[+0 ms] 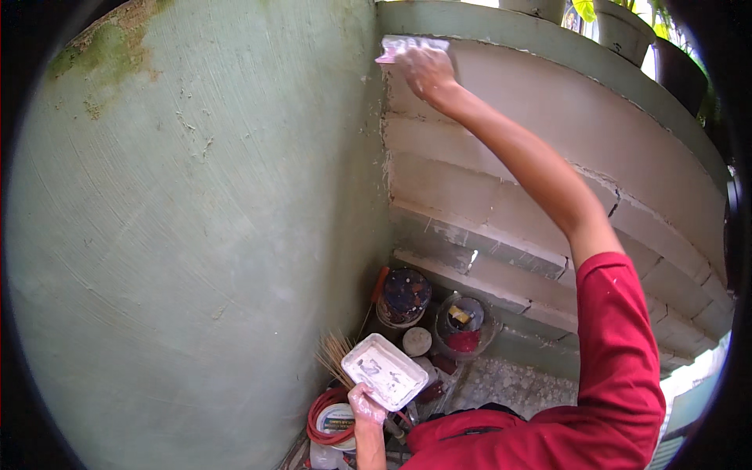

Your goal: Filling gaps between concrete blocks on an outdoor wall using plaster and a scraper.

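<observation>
Head: shallow white tray (400, 373), grey-smudged.

Plant pots (624, 35), upper right; paint-spotted, dark-topped bucket (404, 294); round basin (489, 337), red contents (462, 341); pale-topped container (417, 341); coiled red hose (314, 419); straw-coloured bristles (334, 352).

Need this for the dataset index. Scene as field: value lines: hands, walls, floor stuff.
Left hand: grips a smeared white tray by its near edge
Right hand: raised, holding a pale flat spreader
Spreader position: top of the pale block wall, by the corner
Left side: green wall, mossy stain high up
Low in corner: lidded bucket, red hose, thin sticks
Top right: potted plants
</observation>
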